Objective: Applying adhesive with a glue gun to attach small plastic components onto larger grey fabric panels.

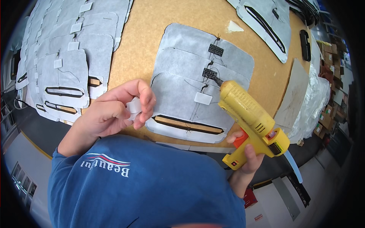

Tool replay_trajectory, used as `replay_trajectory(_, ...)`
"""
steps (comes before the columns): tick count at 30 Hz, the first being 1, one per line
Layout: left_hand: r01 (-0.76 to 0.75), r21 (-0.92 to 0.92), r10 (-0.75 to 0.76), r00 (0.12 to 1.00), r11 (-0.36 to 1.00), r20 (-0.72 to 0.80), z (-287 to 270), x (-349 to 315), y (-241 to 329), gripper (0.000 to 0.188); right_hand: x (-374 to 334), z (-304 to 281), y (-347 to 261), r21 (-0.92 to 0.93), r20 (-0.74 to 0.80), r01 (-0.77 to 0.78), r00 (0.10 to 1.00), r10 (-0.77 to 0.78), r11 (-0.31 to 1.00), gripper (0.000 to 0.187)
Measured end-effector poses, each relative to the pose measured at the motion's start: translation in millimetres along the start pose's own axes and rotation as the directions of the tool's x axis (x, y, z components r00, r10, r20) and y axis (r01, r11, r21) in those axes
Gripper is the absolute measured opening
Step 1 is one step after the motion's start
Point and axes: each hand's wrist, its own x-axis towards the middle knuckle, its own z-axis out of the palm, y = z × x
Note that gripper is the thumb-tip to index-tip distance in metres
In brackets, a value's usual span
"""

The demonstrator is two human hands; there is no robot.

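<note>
Yellow plastic hot-glue gun (251, 117) with an orange trigger sits in the right hand (247, 155), at the right of the view, above the near edge of the brown chipboard worktable (152, 22). That hand is wrapped around the grip, with one finger lying on the trigger. The gun's dark nozzle points up and to the left, toward the stack of grey felt panels (190, 76) lying in the middle of the table; whether the tip touches the felt cannot be told. A pale translucent glue stick (293, 164) juts from the back of the gun, down and to the right.

The left hand (114, 112) is raised just left of that stack, its fingers curled together and pinching a small white square fabric patch (134, 107) between thumb and fingertips. A like white patch (203, 98) lies on the top panel of the stack, close to the nozzle. The top panel has a long dark-edged slot (188, 124) near its front edge, and the two panels beneath it each carry a small black mesh tab (215, 49).

A larger overlapping pile of the same grey felt panels (68, 49) with white patches covers the left part of the table, well apart from the gun. The person's blue shirt (144, 182) fills the lower middle of the view.
</note>
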Motion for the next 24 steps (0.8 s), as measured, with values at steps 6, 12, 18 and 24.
replay_trajectory(6,0.048,-0.069,-0.047,0.999,0.996,0.028,0,0,3,0.018,-1,1,0,0.027,0.020,-0.003,1.000,0.003,1.000,0.059)
replay_trajectory(12,0.124,-0.012,-0.123,0.991,0.992,0.058,8,-7,10,0.021,1,2,6,0.008,0.011,-0.043,0.999,0.043,0.999,0.058)
replay_trajectory(18,-0.045,0.068,0.043,0.999,0.997,0.018,15,-8,4,0.038,-1,-53,19,0.386,-0.084,0.168,0.986,-0.146,0.907,0.049)
replay_trajectory(24,0.027,0.046,-0.028,0.999,0.999,0.036,21,-20,-3,0.056,11,-134,27,0.575,-0.179,0.203,0.976,-0.120,0.792,0.037)
